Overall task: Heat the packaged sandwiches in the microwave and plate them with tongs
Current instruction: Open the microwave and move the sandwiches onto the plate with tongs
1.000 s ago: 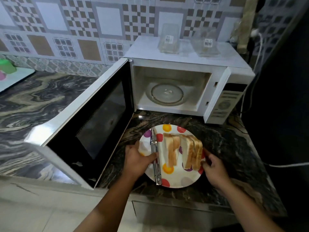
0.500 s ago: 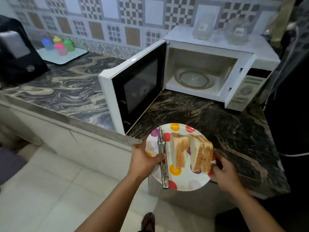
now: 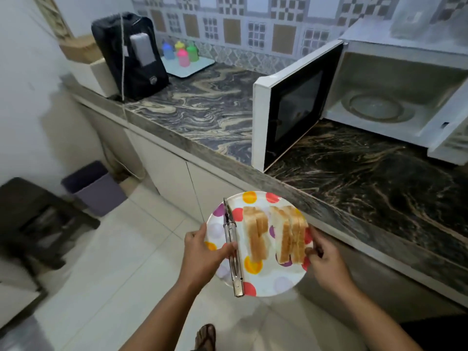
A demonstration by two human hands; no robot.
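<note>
A white plate (image 3: 272, 282) with coloured dots is held in the air over the floor, just off the counter's edge. On it stand two sandwiches (image 3: 255, 235) (image 3: 291, 236) side by side, and metal tongs (image 3: 233, 249) lie along its left side. My left hand (image 3: 205, 252) grips the plate's left rim, thumb pressing on the tongs. My right hand (image 3: 326, 262) grips the right rim beside the right sandwich. The white microwave (image 3: 395, 97) stands on the counter at the upper right, its door (image 3: 291, 107) wide open and its glass turntable (image 3: 377, 107) bare.
The marble counter (image 3: 215, 110) runs from the far left to the right. A black appliance (image 3: 131, 54) and a tray with small coloured bottles (image 3: 181, 53) stand at its far end. A purple bin (image 3: 93, 186) and a dark stool (image 3: 33, 221) stand on the tiled floor at left.
Both hands have carried the plate off the counter and out over the floor. The view has swung left, away from the microwave.
</note>
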